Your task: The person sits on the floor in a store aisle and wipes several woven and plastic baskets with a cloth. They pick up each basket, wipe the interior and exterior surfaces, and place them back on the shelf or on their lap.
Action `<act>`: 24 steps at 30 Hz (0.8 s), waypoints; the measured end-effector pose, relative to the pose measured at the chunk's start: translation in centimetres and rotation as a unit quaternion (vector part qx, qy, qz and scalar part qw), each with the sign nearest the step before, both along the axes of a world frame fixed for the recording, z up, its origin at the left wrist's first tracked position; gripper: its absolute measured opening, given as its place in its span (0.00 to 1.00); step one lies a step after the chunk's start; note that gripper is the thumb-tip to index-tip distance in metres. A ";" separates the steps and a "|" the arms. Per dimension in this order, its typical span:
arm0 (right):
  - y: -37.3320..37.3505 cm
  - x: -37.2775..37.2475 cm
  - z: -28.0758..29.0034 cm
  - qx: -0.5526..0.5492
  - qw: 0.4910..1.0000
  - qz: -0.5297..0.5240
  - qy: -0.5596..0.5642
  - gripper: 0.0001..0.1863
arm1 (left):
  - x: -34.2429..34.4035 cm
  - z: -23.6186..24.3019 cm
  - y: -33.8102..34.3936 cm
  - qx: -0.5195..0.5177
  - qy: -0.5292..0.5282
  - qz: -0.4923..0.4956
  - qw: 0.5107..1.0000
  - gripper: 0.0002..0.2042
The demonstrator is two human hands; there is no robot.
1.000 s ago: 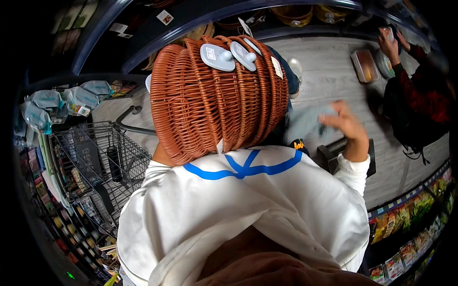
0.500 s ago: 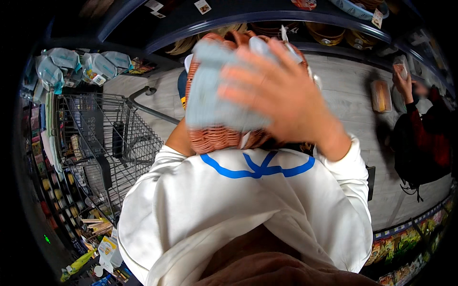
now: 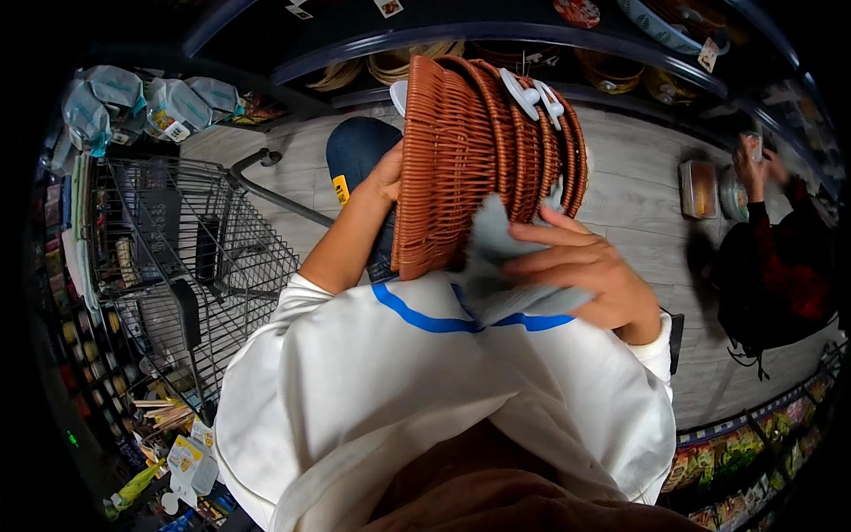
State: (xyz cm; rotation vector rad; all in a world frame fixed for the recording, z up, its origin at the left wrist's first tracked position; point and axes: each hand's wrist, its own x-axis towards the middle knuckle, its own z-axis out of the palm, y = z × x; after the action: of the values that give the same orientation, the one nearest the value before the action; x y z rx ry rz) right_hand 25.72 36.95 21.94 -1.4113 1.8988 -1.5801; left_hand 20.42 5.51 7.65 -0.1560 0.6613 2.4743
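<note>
A nested stack of reddish-brown wicker baskets [image 3: 441, 155] is held up on its side in front of my chest. White plastic knobs [image 3: 525, 96] show along its upper edge. My left hand [image 3: 388, 177] grips the stack at its left side, with its fingertips hidden behind the weave. At the lower right of the stack, my right hand [image 3: 589, 270] has a grey-blue cloth [image 3: 498, 244] under its fingers. The cloth is crumpled, blurred by motion, and lies against the baskets' near right side.
A wire shopping cart [image 3: 222, 257] stands at the left beside packed shelving. A dark shelf [image 3: 496, 40] with baskets runs across the far side. To the right, a person in dark clothes [image 3: 776, 266] crouches by clear containers [image 3: 699, 188] on the grey floor [image 3: 620, 160].
The basket stack has turned, so its woven side now shows. The cloth, earlier spread over it, has moved down and right with my right hand and bunched up.
</note>
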 end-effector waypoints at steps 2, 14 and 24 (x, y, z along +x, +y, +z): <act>3.0 -0.6 -1.3 -0.111 0.974 0.011 -0.197 0.13 | 0.3 -0.1 -0.6 -0.001 0.000 -0.002 1.000 0.22; -8.5 -7.1 4.0 -0.015 0.917 -0.279 0.285 0.21 | -0.4 -1.0 -0.6 -0.014 0.003 -0.008 1.000 0.22; -4.3 -2.5 4.2 -0.042 0.979 0.197 0.026 0.19 | -0.7 -0.9 -1.3 -0.056 -0.032 -0.028 0.998 0.27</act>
State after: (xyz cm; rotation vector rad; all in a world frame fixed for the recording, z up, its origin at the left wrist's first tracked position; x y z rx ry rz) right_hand 23.22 32.67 26.13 -1.7494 1.4712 -1.4513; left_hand 19.74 4.18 6.73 -0.2550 0.7659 2.3702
